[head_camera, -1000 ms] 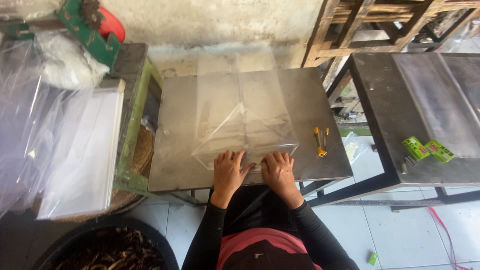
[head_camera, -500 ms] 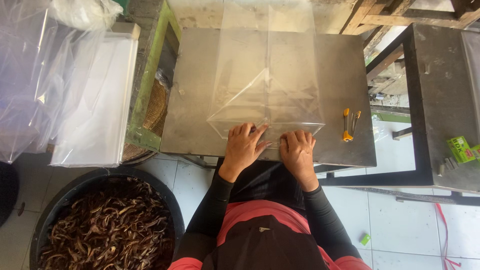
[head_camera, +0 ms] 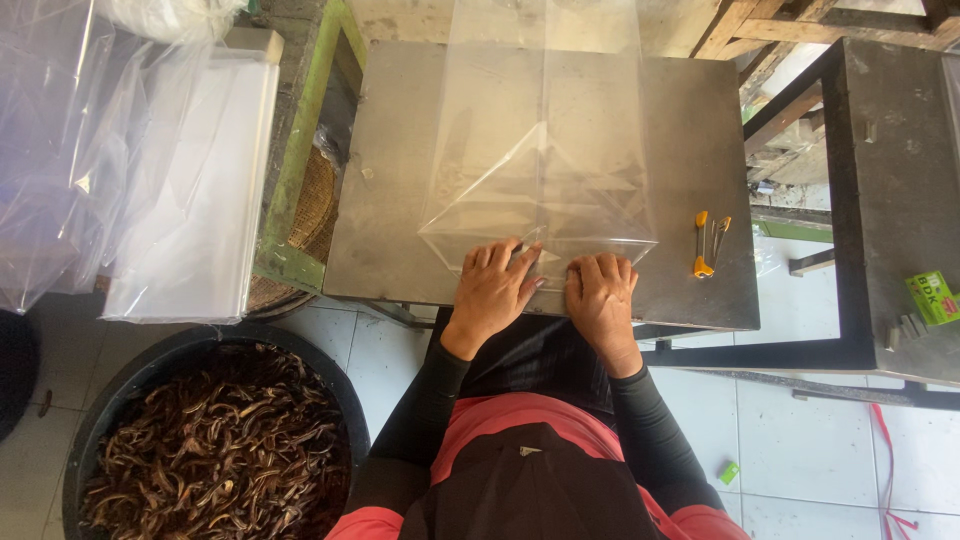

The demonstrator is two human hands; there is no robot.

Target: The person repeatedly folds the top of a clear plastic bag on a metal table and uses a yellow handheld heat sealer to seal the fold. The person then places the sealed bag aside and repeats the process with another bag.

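Observation:
A large clear plastic bag (head_camera: 540, 160) lies flat on a grey metal table (head_camera: 390, 200), its near end folded into angled flaps. My left hand (head_camera: 495, 290) presses palm-down on the bag's near edge, fingers spread. My right hand (head_camera: 600, 295) rests flat beside it on the same edge, close to the table's front rim. Both hands lie on top of the plastic; neither grips it.
A small yellow-handled tool (head_camera: 708, 245) lies to the right of my hands. A stack of clear plastic sheets (head_camera: 190, 190) sits at left. A black tub of brown dried strips (head_camera: 215, 450) stands on the floor. A second dark table (head_camera: 890, 190) holds a green box (head_camera: 935, 297).
The view has shifted and tilted, bringing the tub into sight. My hands stay pressed on the bag's near edge, with the fold flattened slightly.

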